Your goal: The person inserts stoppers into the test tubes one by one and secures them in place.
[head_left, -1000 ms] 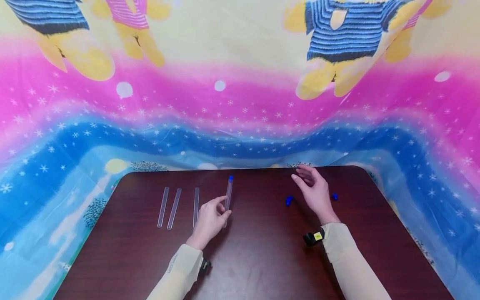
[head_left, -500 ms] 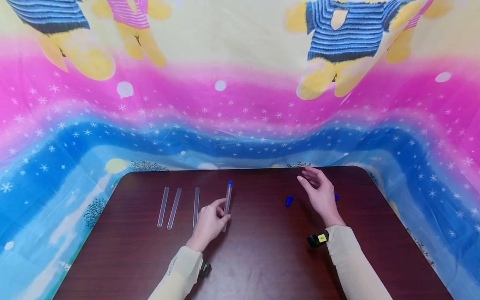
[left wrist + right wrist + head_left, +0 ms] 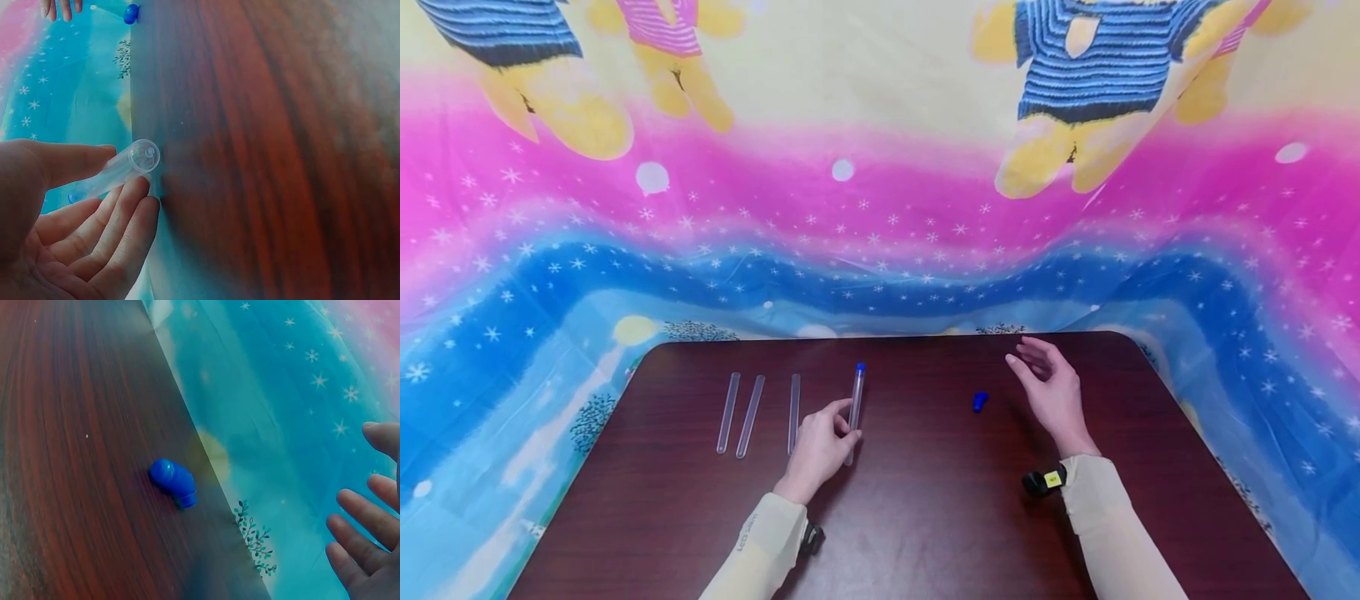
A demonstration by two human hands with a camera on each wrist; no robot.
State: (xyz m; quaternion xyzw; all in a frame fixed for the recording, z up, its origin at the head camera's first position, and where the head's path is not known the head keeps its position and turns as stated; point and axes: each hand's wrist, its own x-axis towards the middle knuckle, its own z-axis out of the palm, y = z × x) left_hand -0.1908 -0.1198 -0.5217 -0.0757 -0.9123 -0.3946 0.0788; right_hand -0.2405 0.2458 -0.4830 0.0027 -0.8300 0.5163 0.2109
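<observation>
My left hand (image 3: 820,446) pinches a clear test tube (image 3: 855,400) between thumb and fingers; a blue stopper (image 3: 861,367) caps its far end. In the left wrist view the tube's rounded bottom (image 3: 145,156) faces the camera, between the thumb and fingertips. My right hand (image 3: 1054,396) hovers over the right side of the table with loosely spread fingers, holding nothing. Blue stoppers (image 3: 980,402) lie on the table just left of it, seeming to touch each other; the right wrist view shows these blue stoppers (image 3: 172,481) closer.
On the left, three uncapped clear tubes lie on the dark wooden table (image 3: 925,517): an outer tube (image 3: 728,412), a second tube (image 3: 750,417) and a third tube (image 3: 793,408) partly behind my left hand. A printed cloth (image 3: 880,250) hangs behind the table's back edge.
My right hand has moved a little right and now hides the blue stopper at far right. The capped tube has dropped slightly; my left hand keeps its grip.
</observation>
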